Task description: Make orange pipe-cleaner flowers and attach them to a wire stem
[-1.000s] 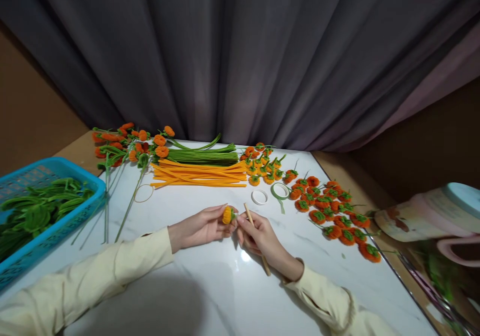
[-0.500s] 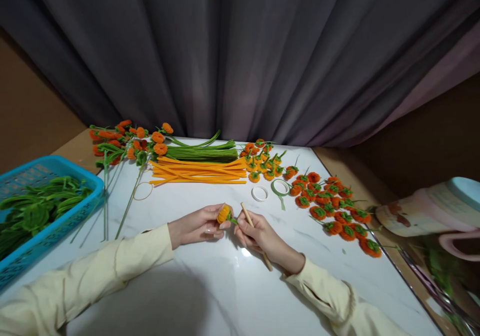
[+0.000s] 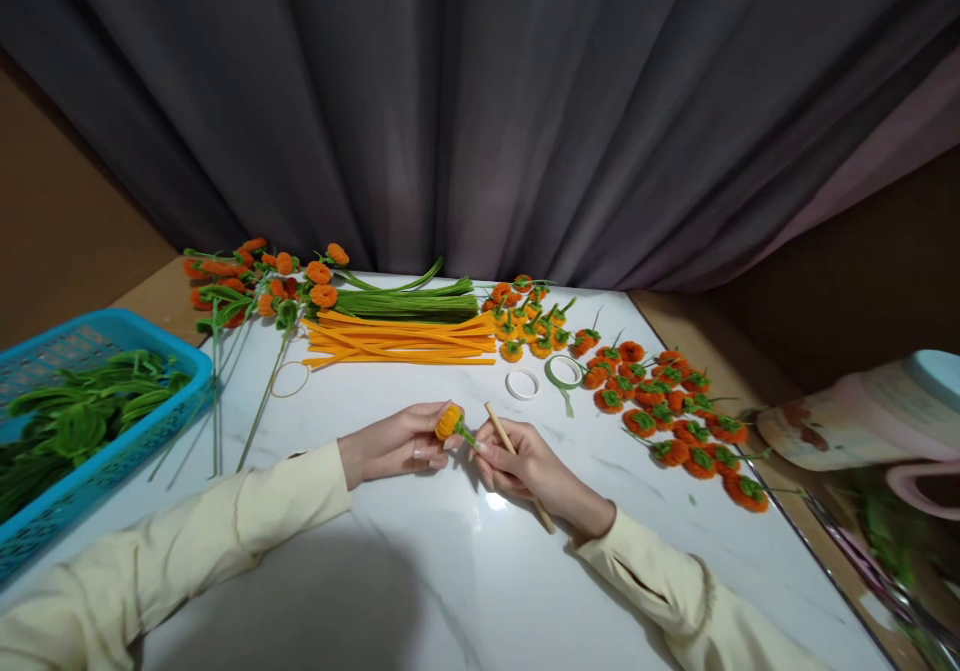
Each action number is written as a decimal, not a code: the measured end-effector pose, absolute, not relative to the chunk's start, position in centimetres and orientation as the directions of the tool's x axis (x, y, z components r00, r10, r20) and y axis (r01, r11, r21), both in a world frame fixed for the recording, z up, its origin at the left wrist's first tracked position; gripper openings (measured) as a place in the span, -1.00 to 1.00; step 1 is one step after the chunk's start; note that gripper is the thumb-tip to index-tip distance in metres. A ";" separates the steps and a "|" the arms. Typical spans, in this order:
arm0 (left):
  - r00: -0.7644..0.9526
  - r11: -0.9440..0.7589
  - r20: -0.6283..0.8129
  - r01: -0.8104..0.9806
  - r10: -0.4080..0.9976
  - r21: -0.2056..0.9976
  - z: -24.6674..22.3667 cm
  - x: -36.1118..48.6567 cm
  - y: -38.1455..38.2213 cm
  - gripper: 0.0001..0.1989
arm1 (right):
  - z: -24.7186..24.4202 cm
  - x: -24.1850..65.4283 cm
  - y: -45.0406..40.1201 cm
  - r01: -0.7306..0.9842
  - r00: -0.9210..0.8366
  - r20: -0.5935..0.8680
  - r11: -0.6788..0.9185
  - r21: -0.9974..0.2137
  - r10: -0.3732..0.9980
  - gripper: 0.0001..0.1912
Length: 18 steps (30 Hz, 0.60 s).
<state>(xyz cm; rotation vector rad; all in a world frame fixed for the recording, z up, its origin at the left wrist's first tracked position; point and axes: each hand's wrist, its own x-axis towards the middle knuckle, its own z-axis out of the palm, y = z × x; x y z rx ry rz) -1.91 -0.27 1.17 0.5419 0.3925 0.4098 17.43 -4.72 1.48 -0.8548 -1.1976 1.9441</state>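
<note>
Well to the left of the fingers of the left hand (image 3: 405,441), green leaf pieces (image 3: 82,426) are held in a blue basket (image 3: 105,473). Beyond those fingers and to their left, long-stemmed orange flowers (image 3: 319,273) are laid; more directly beyond them, yellow-orange strips (image 3: 397,339) are stacked in front of green strips (image 3: 405,304).

A yellow flower head (image 3: 450,422) is grasped between the left hand's thumb and fingertips, its green stalk (image 3: 466,435) pointed toward the right hand (image 3: 521,461). There, thumb and forefinger are drawn together at the stalk's end; whether it is pinched cannot be told. A wooden stick (image 3: 499,425) is gripped slantwise in the same hand. Beyond the right fingers, a white tape roll (image 3: 523,397) and a green tape roll (image 3: 568,387) are set near each other; farther right, orange flower heads (image 3: 651,392) are spread.

The soft head could be flattened if it is squeezed too hard, or loosened from its stalk if that is tugged while the head is turned. The stick could be dropped, since it is shared with fine finger work, and the white roll could be nudged if its upper end is swung outward.
</note>
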 end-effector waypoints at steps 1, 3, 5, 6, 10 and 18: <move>0.853 0.786 -0.248 -0.262 0.460 0.560 1.2 -1.9 -0.3 -0.89 | 1.5 17.4 -4.7 -0.213 -0.541 -0.175 -0.336 -0.918 0.823 -0.70; 0.863 0.794 -0.245 -0.249 0.442 0.554 1.1 -2.0 -0.3 -0.90 | 1.4 17.4 -4.6 -0.211 -0.543 -0.181 -0.341 -0.916 0.820 -0.68; 0.871 0.796 -0.239 -0.239 0.429 0.556 1.0 -2.0 -0.3 -0.90 | 1.3 17.4 -4.6 -0.204 -0.553 -0.191 -0.354 -0.913 0.811 -0.68; 0.874 0.795 -0.236 -0.235 0.425 0.559 1.0 -2.0 -0.3 -0.91 | 1.2 17.5 -4.6 -0.198 -0.559 -0.198 -0.362 -0.911 0.805 -0.68; 0.866 0.795 -0.235 -0.257 0.442 0.550 1.1 -2.2 -0.2 -0.91 | 1.2 17.4 -4.6 -0.206 -0.558 -0.194 -0.361 -0.910 0.807 -0.70; 0.817 0.774 -0.246 -0.332 0.522 0.540 1.0 -2.2 0.3 -0.91 | 1.6 17.7 -4.6 -0.325 -0.563 -0.164 -0.399 -0.857 0.810 -0.50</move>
